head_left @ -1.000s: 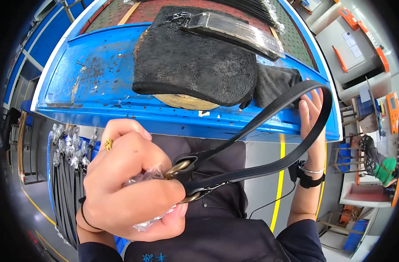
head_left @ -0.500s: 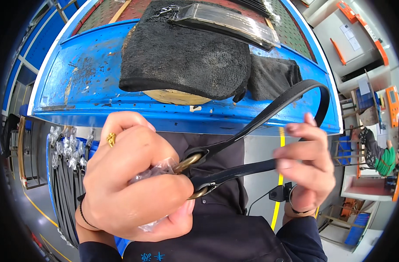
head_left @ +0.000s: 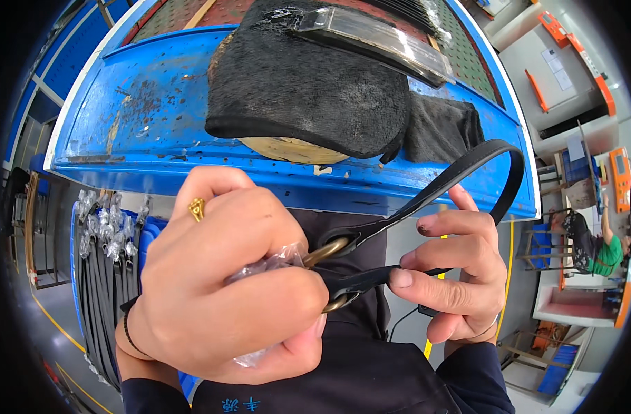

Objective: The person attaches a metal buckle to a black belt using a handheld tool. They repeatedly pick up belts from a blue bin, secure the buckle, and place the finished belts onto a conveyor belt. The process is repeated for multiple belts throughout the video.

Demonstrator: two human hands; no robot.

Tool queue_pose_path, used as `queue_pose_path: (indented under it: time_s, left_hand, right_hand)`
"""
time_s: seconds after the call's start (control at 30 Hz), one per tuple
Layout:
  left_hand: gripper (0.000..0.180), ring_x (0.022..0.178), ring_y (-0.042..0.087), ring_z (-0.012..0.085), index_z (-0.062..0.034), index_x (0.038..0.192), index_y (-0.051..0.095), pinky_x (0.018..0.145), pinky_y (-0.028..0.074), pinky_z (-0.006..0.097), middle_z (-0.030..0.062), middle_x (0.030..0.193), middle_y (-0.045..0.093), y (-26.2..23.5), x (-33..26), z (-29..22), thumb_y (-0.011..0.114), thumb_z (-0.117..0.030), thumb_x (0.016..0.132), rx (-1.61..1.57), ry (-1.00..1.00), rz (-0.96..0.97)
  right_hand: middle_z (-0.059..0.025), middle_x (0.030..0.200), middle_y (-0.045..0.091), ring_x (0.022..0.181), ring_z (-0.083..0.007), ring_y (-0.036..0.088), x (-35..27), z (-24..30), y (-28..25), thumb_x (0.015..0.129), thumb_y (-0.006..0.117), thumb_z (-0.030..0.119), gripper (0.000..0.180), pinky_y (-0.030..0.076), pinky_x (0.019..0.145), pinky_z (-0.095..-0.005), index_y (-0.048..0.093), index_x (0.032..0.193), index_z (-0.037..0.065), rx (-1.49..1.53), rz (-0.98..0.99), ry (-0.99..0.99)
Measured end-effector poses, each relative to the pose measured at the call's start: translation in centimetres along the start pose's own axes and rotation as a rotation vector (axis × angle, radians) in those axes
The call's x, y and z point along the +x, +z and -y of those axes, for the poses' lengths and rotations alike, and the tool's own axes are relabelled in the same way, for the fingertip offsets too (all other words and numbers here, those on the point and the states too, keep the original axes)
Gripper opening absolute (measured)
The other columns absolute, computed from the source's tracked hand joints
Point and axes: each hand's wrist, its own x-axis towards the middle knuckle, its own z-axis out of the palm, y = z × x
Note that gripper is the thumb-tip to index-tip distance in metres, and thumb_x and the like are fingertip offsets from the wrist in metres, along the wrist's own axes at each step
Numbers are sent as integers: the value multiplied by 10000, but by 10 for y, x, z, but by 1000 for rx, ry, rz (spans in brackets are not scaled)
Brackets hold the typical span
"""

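A black leather strap with brass-coloured metal rings at its ends bends into a loop in front of me. My left hand is closed round the ring end, where crumpled clear plastic wrap shows between the fingers; the rest of the hardware is hidden inside the fist. With thumb and fingers, my right hand pinches the lower run of the strap. The loop's upper run arches above and behind the right fingers.
A blue workbench lies ahead. On it are a black cloth over a rounded block, a second dark cloth and a clear plastic-covered case. Several black straps with wrapped ends hang at left. A person in green is far right.
My right hand has slid left along the strap, nearer the rings, and its fingers have closed in. The left fist has shifted slightly right in view.
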Motion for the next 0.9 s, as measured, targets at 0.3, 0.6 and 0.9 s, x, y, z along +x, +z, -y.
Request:
queue_pose_path:
  time_s: [0.3,0.6,0.9]
  left_hand:
    - [166,540,386,176,-115,575,541,668,366,376,17,610,386,2,1,4,624,-166,440,-23,12,-9]
    - [168,530,378,174,-120,575,542,662,370,375,12,609,369,0,0,2,629,-176,442,-3,34,-22]
    - [162,529,382,164,-138,603,545,660,371,382,-5,631,383,3,-5,2,637,-198,485,39,94,-68]
  right_hand:
    - [24,725,553,817,-210,531,-3,0,4,784,334,619,522,352,916,-493,684,853,238,-11,-46,54]
    - [4,717,542,795,-216,525,-4,0,2,808,340,599,539,362,899,-475,683,863,186,-14,-48,79]
    - [-30,733,563,804,-233,526,-4,3,2,823,313,598,596,335,936,-494,682,846,131,14,-146,106]
